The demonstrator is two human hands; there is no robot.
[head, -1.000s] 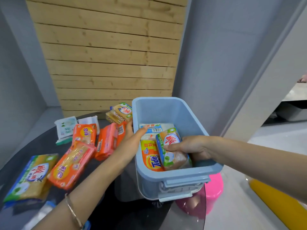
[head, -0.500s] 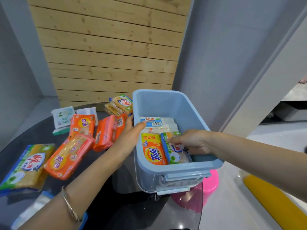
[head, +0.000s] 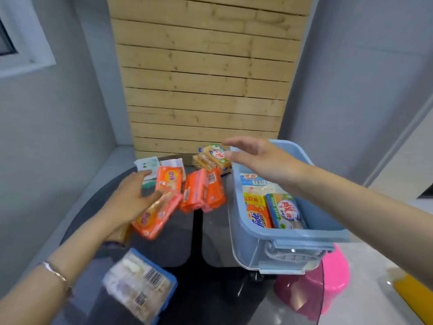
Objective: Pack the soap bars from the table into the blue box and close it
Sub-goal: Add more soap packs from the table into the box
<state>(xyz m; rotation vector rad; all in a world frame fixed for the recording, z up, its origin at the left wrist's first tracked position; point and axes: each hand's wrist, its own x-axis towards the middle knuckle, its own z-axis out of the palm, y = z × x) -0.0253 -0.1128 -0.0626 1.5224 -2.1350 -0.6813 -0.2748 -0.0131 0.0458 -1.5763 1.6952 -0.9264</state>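
Note:
The blue box [head: 290, 235] stands open at the table's right edge. Inside lie an orange Tide soap bar [head: 256, 213], a green-wrapped soap bar [head: 287, 213] and a white soap pack [head: 254, 180]. My right hand [head: 262, 160] hovers open above the box's far left rim, fingers pointing left toward a yellow soap pack [head: 214, 157]. My left hand [head: 131, 198] rests open on a long orange soap pack [head: 155, 215]. Other orange soap bars [head: 202, 192] [head: 169, 179] lie between the hands. A blue-edged soap pack [head: 138, 285] lies near me.
White and green packs [head: 150, 165] lie at the back of the dark round table [head: 178, 249]. A pink stool [head: 328, 277] stands below the box on the right. A wooden slat wall [head: 203, 90] rises behind the table. A yellow object [head: 412, 296] lies on the floor at right.
My right hand left the green soap bar in the box and rose out over its far rim. My left hand let go of the box's side and moved left onto the orange pack.

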